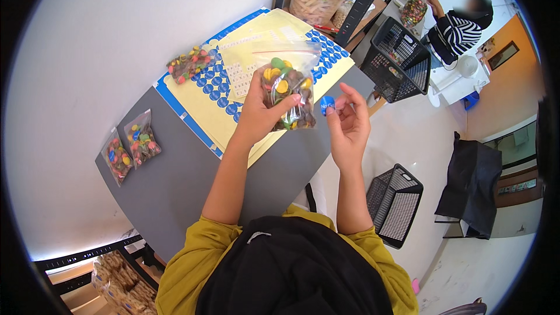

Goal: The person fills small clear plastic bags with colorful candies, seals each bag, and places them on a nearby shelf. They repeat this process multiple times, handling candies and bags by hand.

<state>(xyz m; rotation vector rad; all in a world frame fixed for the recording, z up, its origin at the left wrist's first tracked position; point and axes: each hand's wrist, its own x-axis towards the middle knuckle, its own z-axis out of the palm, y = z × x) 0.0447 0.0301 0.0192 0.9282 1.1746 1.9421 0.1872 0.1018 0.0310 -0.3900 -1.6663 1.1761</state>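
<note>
My left hand (262, 116) grips a clear zip-lock bag (291, 92) of yellow, green and brown candies, holding it above the table. To its right, my right hand (350, 127) pinches a round blue sticker (327, 105) with white lettering between thumb and finger; the sticker is apart from the bag. Beneath the bag lie yellowish sticker sheets (210, 116) with rows of round blue stickers, and paler sheets (239, 79) of small white labels overlap them. Another candy bag (189, 64) rests at the sheets' upper left corner.
Two candy bags (142, 139) with blue stickers lie at the left of the grey table (188, 197). A metal shelf (365, 2) holds large filled bags at the back. Black plastic baskets (396, 208) stand at right. Further off, a person (459, 35) holds a big candy bag.
</note>
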